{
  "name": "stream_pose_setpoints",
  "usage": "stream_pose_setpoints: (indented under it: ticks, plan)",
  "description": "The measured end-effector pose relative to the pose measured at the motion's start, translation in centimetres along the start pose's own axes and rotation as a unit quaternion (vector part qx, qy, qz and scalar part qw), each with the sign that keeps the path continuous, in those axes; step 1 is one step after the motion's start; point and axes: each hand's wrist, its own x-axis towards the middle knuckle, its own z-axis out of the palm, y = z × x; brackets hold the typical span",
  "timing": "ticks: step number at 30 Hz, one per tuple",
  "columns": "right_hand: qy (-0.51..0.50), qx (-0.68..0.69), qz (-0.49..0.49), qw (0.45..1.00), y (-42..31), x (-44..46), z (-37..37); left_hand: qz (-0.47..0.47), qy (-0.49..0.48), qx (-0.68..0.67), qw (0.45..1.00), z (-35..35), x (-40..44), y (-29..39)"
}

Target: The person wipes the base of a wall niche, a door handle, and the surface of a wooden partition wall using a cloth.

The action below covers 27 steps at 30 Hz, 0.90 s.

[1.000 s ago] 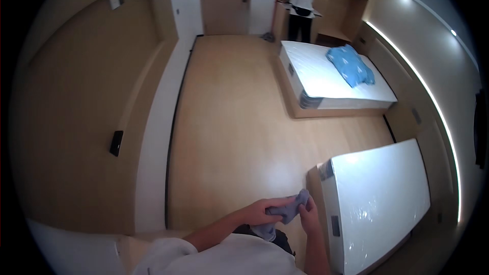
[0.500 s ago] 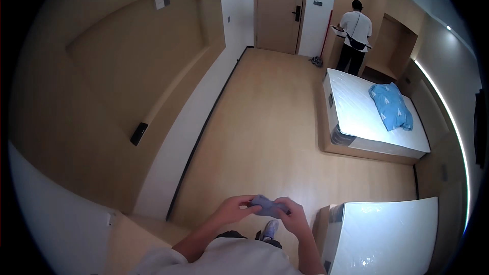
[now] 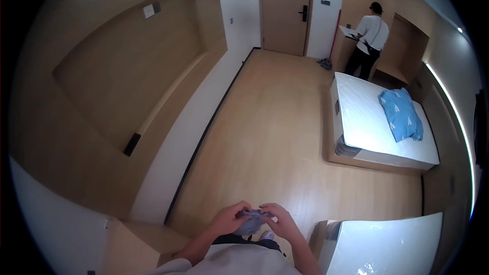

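In front of my waist, a small grey-blue cloth (image 3: 250, 225) is stretched between both hands and hangs down in soft folds. My left hand (image 3: 230, 220) pinches its left edge with closed fingers. At the opposite edge, my right hand (image 3: 281, 222) grips it between thumb and fingers. Whether the cloth is a rag or a small garment I cannot tell. A shoe (image 3: 267, 235) shows on the floor just below my right hand.
A bare mattress (image 3: 387, 247) lies close on my right. Further off, another mattress (image 3: 364, 112) carries a blue pillow (image 3: 401, 114). A person (image 3: 371, 38) stands by a counter near the door (image 3: 286, 12). A mop (image 3: 324, 63) leans there. A wall niche (image 3: 132, 61) is on the left.
The cloth has dropped from a bunched strip to a hanging piece, and my hands have shifted slightly. The view has tilted a little. The other person has turned toward the counter.
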Motion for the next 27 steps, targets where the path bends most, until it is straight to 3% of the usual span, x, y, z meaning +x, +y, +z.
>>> stream_pose_setpoints:
  ticks: [3, 9, 13, 18, 24, 27]
  plan:
    - [-0.033, 0.000, 0.008, 0.999, 2.1, 1.8, 1.9, 0.060, 0.059, -0.088, 0.993, -0.7, 1.5, -3.6]
    - [-0.100, -0.037, 0.076, 0.991, 4.4, 11.6, 5.3, -0.048, 0.072, -0.075, 0.993, -7.1, 4.5, -8.0]
    - [-0.116, -0.070, 0.115, 0.984, 3.7, 19.9, 7.6, -0.057, 0.134, -0.072, 0.987, -12.8, 8.4, -11.8]
    - [-0.129, -0.108, 0.065, 0.984, 2.9, 29.8, 10.9, -0.025, 0.220, 0.030, 0.975, -21.5, 11.7, -12.1]
    - [-0.085, -0.179, -0.045, 0.979, 2.8, 37.5, 14.0, 0.097, 0.341, 0.122, 0.927, -28.2, 14.6, -13.5]
    - [-0.088, -0.153, -0.040, 0.984, 3.1, 40.3, 14.9, 0.081, 0.390, 0.128, 0.908, -30.2, 15.9, -13.7]
